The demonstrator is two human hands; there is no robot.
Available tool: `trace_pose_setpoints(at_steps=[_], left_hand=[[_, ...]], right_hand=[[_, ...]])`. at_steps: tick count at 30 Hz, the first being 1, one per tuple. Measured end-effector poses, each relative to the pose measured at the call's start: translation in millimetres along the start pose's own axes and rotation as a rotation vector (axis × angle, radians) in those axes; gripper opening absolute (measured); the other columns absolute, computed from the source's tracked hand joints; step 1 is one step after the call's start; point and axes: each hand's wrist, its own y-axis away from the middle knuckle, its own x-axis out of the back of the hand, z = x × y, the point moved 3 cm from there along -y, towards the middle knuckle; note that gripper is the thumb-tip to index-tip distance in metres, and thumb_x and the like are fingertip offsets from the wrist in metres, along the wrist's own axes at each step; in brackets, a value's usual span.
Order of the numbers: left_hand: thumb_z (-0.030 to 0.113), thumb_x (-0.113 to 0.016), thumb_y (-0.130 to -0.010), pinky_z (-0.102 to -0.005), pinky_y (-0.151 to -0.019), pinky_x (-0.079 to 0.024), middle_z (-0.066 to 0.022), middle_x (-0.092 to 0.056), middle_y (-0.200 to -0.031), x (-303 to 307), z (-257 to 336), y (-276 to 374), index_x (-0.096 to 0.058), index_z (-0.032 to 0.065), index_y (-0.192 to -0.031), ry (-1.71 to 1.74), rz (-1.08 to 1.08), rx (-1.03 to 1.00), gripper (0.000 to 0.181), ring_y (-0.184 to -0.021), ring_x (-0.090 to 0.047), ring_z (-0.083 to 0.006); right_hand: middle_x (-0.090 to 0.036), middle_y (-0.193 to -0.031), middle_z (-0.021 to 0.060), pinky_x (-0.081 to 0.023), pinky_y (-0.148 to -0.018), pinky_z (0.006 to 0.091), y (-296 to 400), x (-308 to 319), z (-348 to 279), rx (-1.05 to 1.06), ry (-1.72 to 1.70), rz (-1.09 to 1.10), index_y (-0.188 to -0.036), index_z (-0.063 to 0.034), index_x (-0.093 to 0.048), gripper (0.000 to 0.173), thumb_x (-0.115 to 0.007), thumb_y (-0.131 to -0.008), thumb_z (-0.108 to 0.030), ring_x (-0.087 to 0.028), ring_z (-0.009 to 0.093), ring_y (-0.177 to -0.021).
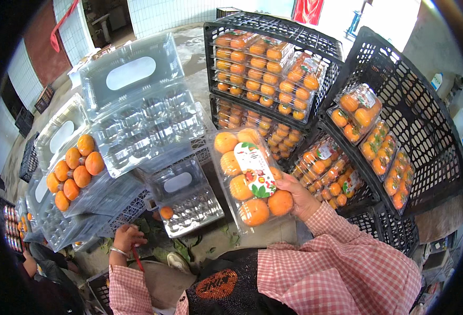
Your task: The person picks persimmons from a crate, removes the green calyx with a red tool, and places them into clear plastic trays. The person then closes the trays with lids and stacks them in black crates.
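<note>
My right hand (297, 193) grips the right edge of a closed clear plastic clamshell (231, 208) filled with orange persimmons, with a printed label on its top. Low on the left, my left hand (128, 237) has a thin red item (137, 258) at its fingers; whether it grips this is unclear. Between the hands lies an open clamshell tray (206, 204) with a single persimmon (166, 212) in it. Beyond it, a tall stack of open, empty clamshells (149, 118) stands at upper left. Several persimmons (82, 176) fill a tray left of that stack.
Black plastic crates (275, 25) of packed clamshells stand stacked ahead. Another black crate (424, 118) on the right, tilted in view, holds several packs. Green leaves (182, 250) lie on the floor near a shoe (178, 262). Another person's arm (29, 264) shows at lower left.
</note>
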Motion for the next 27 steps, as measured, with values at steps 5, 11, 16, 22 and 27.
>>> trace_pose_setpoints(at_steps=[5, 11, 16, 22, 27], left_hand=[[0.015, -0.055, -0.085, -0.0341, -0.046, -0.052, -0.0199, -0.064, -0.085, 24, -37, -29, -0.05, -0.0065, -0.103, -0.008, 0.003, -0.007, 0.028, -0.063, -0.068, -0.0346], [0.017, -0.056, -0.087, -0.0373, -0.052, -0.056, -0.0158, -0.063, -0.078, 10, -21, -2, -0.053, -0.0049, -0.099, 0.008, 0.065, -0.039, 0.025, -0.061, -0.066, -0.0292], [0.019, -0.058, -0.088, -0.0327, -0.056, -0.056, -0.0159, -0.066, -0.079, 11, -24, -13, -0.058, -0.0072, -0.096, -0.097, 0.079, -0.006, 0.027, -0.068, -0.067, -0.0238], [0.02, -0.057, -0.089, -0.0309, -0.052, -0.052, -0.0189, -0.068, -0.088, 11, -18, 6, -0.057, -0.0082, -0.103, -0.192, 0.112, 0.059, 0.031, -0.068, -0.07, -0.0267], [0.02, -0.058, -0.087, -0.0298, -0.047, -0.05, -0.0163, -0.067, -0.084, 1, -3, 0, -0.059, -0.0086, -0.098, -0.236, 0.124, 0.077, 0.031, -0.066, -0.07, -0.0268]], right_hand=[[-0.061, -0.112, 0.0146, -0.053, -0.087, 0.0332, 0, 20, 5, -0.002, -0.182, 0.17, -0.122, 0.0021, -0.048, 0.041, -0.058, -0.088, -0.017, -0.063, 0.022, -0.1], [-0.062, -0.112, 0.0108, -0.053, -0.085, 0.0372, -11, 9, 9, 0.005, -0.221, 0.168, -0.12, -0.0025, -0.052, 0.041, -0.059, -0.088, -0.026, -0.062, 0.023, -0.098], [-0.059, -0.12, 0.0159, -0.051, -0.09, 0.0464, -1, 13, 16, 0.081, 0.004, 0.293, -0.126, -0.0047, -0.049, 0.053, -0.053, -0.088, -0.041, -0.06, 0.031, -0.107], [-0.062, -0.114, 0.0142, -0.052, -0.085, 0.0461, -1, 43, 25, 0.081, -0.138, 0.222, -0.124, -0.0045, -0.052, 0.055, -0.047, -0.091, -0.048, -0.062, 0.03, -0.1], [-0.057, -0.122, 0.0112, -0.047, -0.094, 0.0438, -1, 34, 17, 0.04, -0.14, 0.133, -0.129, -0.0074, -0.048, 0.051, -0.052, -0.089, -0.039, -0.057, 0.028, -0.109]])
